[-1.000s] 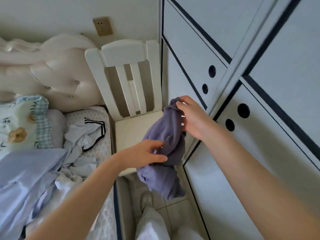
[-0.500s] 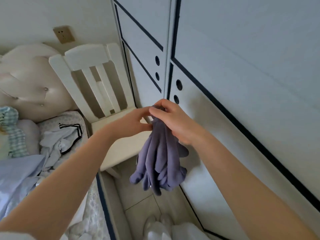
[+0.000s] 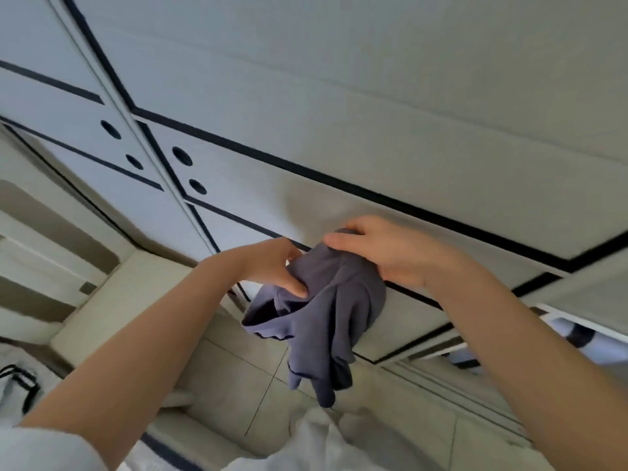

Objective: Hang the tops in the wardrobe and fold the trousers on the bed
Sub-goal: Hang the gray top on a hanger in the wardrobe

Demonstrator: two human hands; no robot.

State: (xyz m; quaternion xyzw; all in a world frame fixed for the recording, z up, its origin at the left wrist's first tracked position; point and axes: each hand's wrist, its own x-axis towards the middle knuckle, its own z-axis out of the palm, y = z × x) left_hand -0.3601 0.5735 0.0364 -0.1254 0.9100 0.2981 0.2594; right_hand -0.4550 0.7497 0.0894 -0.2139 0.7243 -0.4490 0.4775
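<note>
A bunched purple-grey garment (image 3: 326,317) hangs in the air in front of the wardrobe (image 3: 339,113), whose white doors with black trim fill the upper view. My left hand (image 3: 275,266) pinches its upper left part. My right hand (image 3: 384,253) grips its top from the right. The cloth droops below both hands towards the floor. At the far right the wardrobe stands partly open (image 3: 577,334), showing something dark and white inside. Whether the garment is a top or trousers I cannot tell.
A white chair (image 3: 78,300) stands at the left against the wall. A white garment with black stripes (image 3: 17,385) lies at the lower left edge. Beige floor tiles (image 3: 238,385) run between me and the wardrobe. My white-clad legs (image 3: 323,443) show at the bottom.
The view has swung right, away from the bed and chair and onto the wardrobe doors. Both hands still hold the garment, now further apart on its top, with the cloth spread a little.
</note>
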